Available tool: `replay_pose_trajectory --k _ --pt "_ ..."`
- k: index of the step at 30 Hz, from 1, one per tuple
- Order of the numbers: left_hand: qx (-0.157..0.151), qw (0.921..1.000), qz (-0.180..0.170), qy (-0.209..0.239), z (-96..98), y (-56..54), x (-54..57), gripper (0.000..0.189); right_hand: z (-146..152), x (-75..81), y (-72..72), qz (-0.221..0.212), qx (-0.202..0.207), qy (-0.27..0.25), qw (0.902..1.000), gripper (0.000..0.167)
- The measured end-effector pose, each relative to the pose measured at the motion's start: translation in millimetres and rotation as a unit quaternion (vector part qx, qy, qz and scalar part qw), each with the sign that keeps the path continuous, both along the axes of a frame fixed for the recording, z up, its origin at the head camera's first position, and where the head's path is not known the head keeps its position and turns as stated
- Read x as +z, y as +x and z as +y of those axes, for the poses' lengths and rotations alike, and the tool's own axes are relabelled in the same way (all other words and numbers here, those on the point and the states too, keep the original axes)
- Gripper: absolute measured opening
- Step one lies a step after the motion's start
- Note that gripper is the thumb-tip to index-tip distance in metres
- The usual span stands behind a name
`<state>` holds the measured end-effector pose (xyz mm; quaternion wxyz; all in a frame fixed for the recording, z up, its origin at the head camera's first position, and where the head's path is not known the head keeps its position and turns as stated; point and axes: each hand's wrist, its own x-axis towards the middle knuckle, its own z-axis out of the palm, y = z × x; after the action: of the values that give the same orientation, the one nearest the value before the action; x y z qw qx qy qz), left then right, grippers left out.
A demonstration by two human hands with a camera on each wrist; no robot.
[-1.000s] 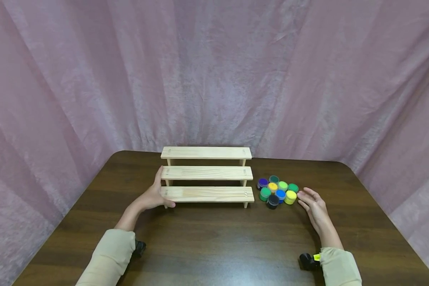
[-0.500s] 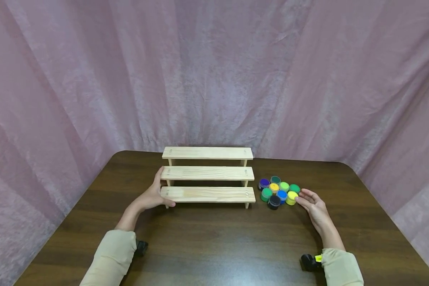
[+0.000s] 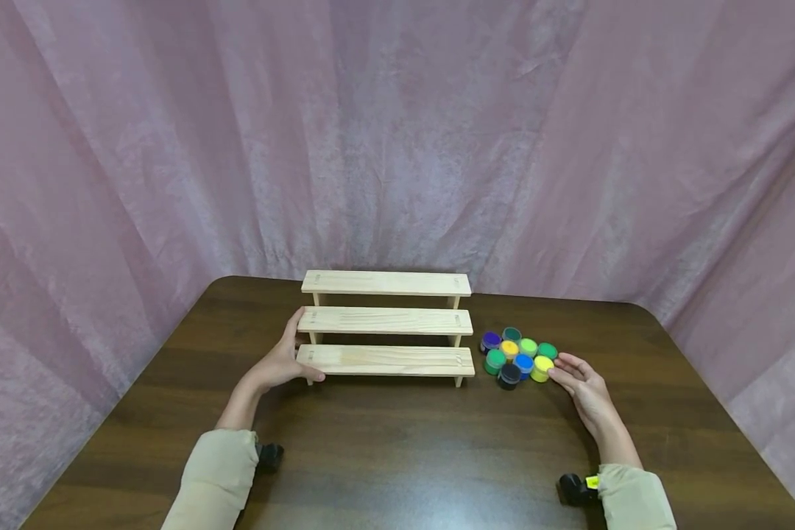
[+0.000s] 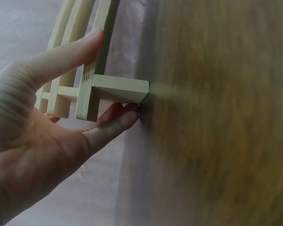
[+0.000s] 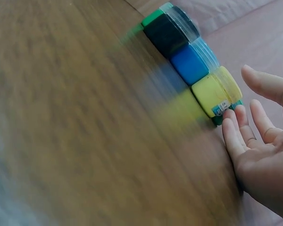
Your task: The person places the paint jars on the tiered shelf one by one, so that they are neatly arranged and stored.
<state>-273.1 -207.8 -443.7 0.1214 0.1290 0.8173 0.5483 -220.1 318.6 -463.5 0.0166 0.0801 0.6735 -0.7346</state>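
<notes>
A pale wooden three-tier stand [image 3: 386, 321] rises in steps at the middle of the table. At its left end my left hand [image 3: 281, 366] grips it; in the left wrist view the thumb lies over the lowest board [image 4: 100, 52], with fingers behind the front leg [image 4: 122, 88]. Right of the stand, small paint jars in several colours stand in a tight cluster. My right hand [image 3: 586, 390] is at their right side, nearest the yellow paint jar [image 3: 541, 369]. The right wrist view has its fingertips [image 5: 229, 115] right at that jar's side, the thumb held apart from it.
The brown wooden table [image 3: 397, 449] has rounded far corners. Behind it hangs a pink curtain [image 3: 397, 140]. The black jar [image 3: 509, 376] and blue jar [image 3: 523, 365] form the cluster's near side; a purple jar [image 3: 491, 341] is at its left, close to the stand.
My right hand's thumb and fingers have come in closer to the yellow jar. The left hand keeps its grip on the stand. The head view has shifted slightly.
</notes>
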Motion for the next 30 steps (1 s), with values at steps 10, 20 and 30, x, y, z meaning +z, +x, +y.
replay_pose_trajectory --k 10,20,30 --pt "0.009 0.9999 -0.011 0.009 -2.2 1.6 5.7 0.131 -0.2 -4.2 0.8 -0.002 0.012 0.011 0.9999 0.031" --pt "0.026 0.9994 -0.019 -0.007 2.1 2.1 6.7 0.131 0.2 -3.3 -4.0 -0.049 0.01 0.097 0.9941 0.052" --pt "0.029 0.9993 -0.021 0.0 6.6 4.4 7.8 0.131 -1.8 -4.1 -7.2 -0.078 0.012 0.176 0.9812 0.065"
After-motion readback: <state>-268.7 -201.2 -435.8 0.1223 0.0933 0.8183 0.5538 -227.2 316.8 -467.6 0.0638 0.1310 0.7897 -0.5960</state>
